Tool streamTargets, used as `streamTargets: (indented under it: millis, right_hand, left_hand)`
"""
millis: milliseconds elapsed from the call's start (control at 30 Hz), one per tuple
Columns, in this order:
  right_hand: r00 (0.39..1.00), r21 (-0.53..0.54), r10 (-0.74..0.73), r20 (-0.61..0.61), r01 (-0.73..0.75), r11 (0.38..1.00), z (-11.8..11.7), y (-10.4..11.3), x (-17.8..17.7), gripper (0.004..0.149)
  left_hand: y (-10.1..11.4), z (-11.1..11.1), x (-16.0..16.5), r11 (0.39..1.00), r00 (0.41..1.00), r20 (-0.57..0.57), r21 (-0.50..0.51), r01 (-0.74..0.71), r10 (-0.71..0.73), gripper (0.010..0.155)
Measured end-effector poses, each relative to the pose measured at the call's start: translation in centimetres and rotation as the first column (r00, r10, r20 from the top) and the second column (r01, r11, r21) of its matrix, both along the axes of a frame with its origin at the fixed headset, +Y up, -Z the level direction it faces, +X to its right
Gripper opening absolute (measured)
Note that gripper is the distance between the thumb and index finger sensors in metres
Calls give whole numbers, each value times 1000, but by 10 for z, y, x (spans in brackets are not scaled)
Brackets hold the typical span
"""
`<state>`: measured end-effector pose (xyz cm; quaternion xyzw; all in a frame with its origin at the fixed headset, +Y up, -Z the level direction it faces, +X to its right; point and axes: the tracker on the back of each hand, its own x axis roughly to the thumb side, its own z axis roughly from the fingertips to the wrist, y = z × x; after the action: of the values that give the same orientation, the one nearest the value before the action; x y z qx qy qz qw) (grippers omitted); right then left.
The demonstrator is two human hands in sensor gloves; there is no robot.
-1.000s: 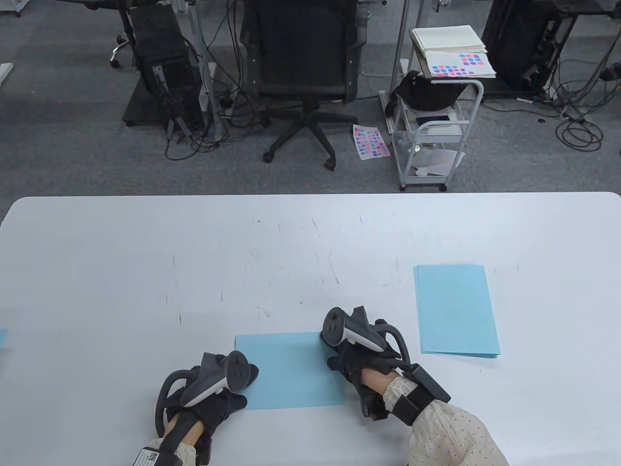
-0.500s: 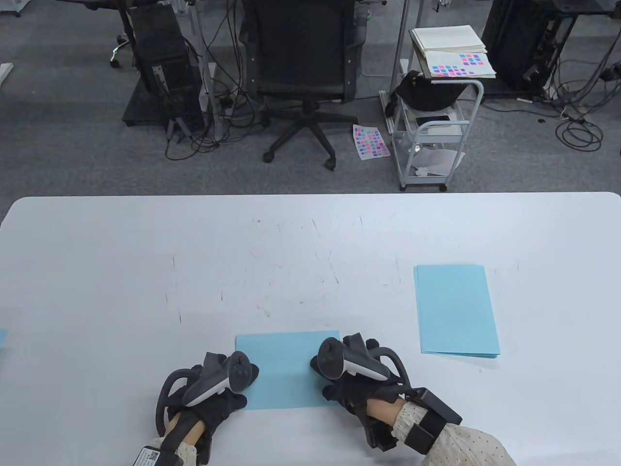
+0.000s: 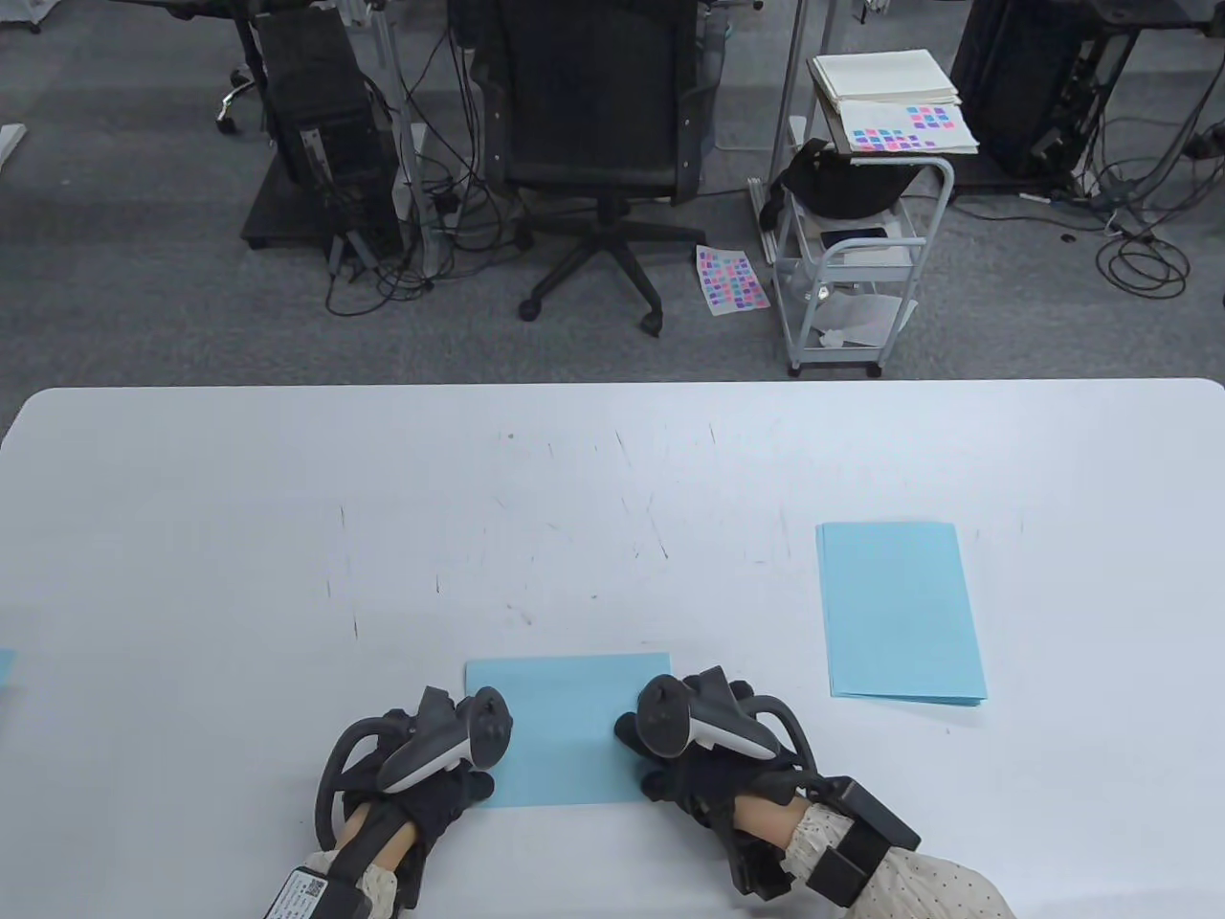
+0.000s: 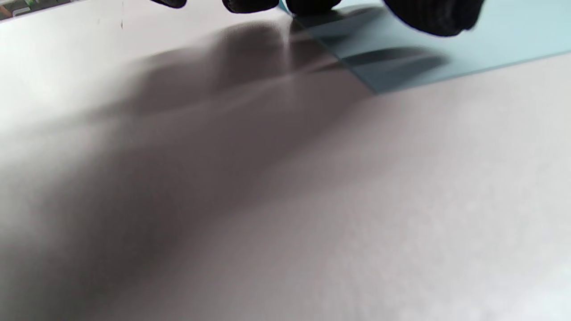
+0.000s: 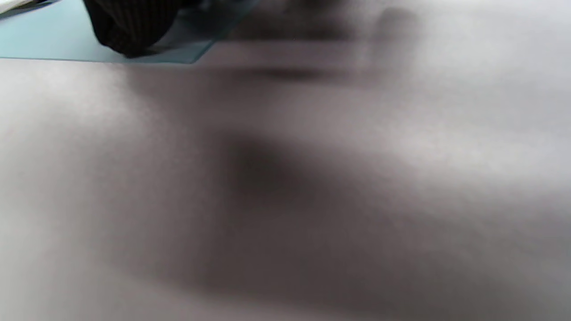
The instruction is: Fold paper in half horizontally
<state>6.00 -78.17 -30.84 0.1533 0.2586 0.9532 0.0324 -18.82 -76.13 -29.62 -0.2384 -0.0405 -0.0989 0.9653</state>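
A folded light blue paper (image 3: 565, 728) lies flat near the table's front edge. My left hand (image 3: 450, 766) rests on its left side and my right hand (image 3: 660, 751) rests on its right side, both flat on the sheet. In the left wrist view black fingertips (image 4: 428, 15) press on the paper (image 4: 490, 40) near its corner. In the right wrist view a fingertip (image 5: 129, 26) presses the paper (image 5: 44, 40) near its other corner. The trackers hide most of the fingers in the table view.
A stack of light blue sheets (image 3: 900, 613) lies to the right on the white table (image 3: 383, 536). A blue scrap (image 3: 5, 665) shows at the table's left edge. An office chair (image 3: 598, 144) and a cart (image 3: 857, 249) stand beyond the far edge.
My right hand slid from the paper's far right corner back toward the near right part. My left hand shifted slightly right along the paper's left edge. The paper stayed flat.
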Motion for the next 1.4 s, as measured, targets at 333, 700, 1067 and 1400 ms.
streamTargets:
  millis: [333, 700, 1067, 1400]
  right_hand:
    - [1000, 3, 2, -7, -2, 1000, 0, 0, 1, 66]
    - [1000, 10, 8, -17, -7, 1000, 0, 0, 0, 66]
    - [1000, -3, 5, -17, -5, 1000, -1, 1, 0, 66]
    - [1000, 4, 8, -11, -8, 1000, 0, 0, 1, 67]
  left_hand:
    - [16, -21, 32, 993, 994, -31, -48, -111, 109, 73]
    - [-1, -42, 80, 985, 992, 25, -121, -120, 124, 68]
    - [-18, -44, 82, 980, 992, 21, -158, -118, 123, 68]
    - [-17, -44, 78, 983, 995, 23, -161, -91, 96, 68]
